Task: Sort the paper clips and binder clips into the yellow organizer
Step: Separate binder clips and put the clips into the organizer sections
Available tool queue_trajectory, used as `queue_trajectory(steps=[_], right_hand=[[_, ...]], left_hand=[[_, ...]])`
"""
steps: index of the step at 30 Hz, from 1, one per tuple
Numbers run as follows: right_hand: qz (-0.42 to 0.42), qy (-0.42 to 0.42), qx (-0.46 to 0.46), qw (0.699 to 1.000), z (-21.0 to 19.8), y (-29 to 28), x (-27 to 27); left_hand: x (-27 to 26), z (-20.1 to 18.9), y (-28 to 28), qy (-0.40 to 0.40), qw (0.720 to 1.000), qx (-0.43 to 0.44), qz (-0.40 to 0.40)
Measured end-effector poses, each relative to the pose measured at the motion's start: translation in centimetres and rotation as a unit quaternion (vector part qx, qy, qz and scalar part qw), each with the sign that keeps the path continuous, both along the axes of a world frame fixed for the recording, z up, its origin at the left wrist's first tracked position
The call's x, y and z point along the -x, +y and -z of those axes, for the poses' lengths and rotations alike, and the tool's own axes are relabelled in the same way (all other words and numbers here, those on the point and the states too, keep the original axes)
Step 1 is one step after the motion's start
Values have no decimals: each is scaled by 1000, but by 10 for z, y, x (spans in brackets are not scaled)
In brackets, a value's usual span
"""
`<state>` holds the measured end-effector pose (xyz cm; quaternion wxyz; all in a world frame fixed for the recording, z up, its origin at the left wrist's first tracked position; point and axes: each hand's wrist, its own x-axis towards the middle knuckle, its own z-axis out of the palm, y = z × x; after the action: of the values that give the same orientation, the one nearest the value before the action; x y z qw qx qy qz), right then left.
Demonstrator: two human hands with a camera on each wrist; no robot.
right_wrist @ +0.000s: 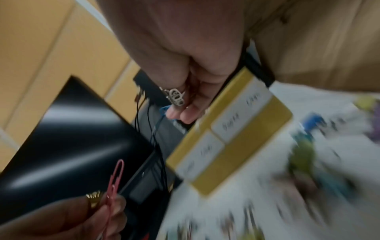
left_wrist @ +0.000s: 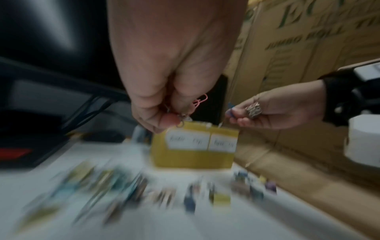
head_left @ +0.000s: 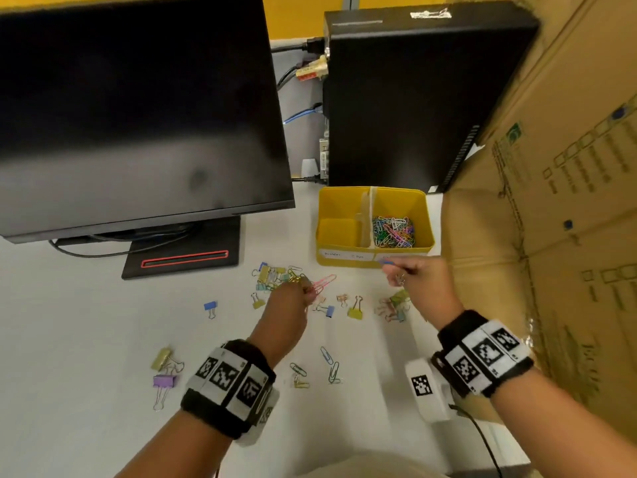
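Observation:
The yellow organizer (head_left: 423, 215) stands on the white desk, with a heap of coloured paper clips (head_left: 393, 232) in its right compartment and a bare left compartment. My left hand (head_left: 303, 291) pinches pink paper clips (head_left: 323, 283) above the scattered pile, left of the organizer's front. Those pink paper clips (right_wrist: 115, 177) also show in the right wrist view. My right hand (head_left: 400, 270) pinches a blue paper clip (head_left: 386, 262) just in front of the organizer's labelled wall (left_wrist: 193, 142). Loose binder clips (head_left: 355, 310) and paper clips (head_left: 327, 355) lie around both hands.
A black monitor (head_left: 138, 112) on its stand (head_left: 182, 258) fills the left back. A black computer case (head_left: 406, 98) stands behind the organizer. A big cardboard box (head_left: 551, 215) closes off the right side. More binder clips (head_left: 164, 370) lie near left.

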<state>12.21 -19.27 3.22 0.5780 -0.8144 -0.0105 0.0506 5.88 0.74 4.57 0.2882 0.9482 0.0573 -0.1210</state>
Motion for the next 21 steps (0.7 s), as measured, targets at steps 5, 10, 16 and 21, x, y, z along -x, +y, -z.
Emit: queue_trajectory(steps=[5,10,16,21], right_hand=[[85,-34,110,990,-22,-22,-76],[-29,51,281,958,-11,-26,-108],[-71,-92,241,963,-14,-25,-56],[-359,-26,252,898,25,5,40]], left_hand=[[-104,-44,-73,-35,997,73,10],[-167,-24,-120,-19,997,-16,71],[-113,-37,-81,-65,994,33,77],[10,9,1,-114,989,-80,42]])
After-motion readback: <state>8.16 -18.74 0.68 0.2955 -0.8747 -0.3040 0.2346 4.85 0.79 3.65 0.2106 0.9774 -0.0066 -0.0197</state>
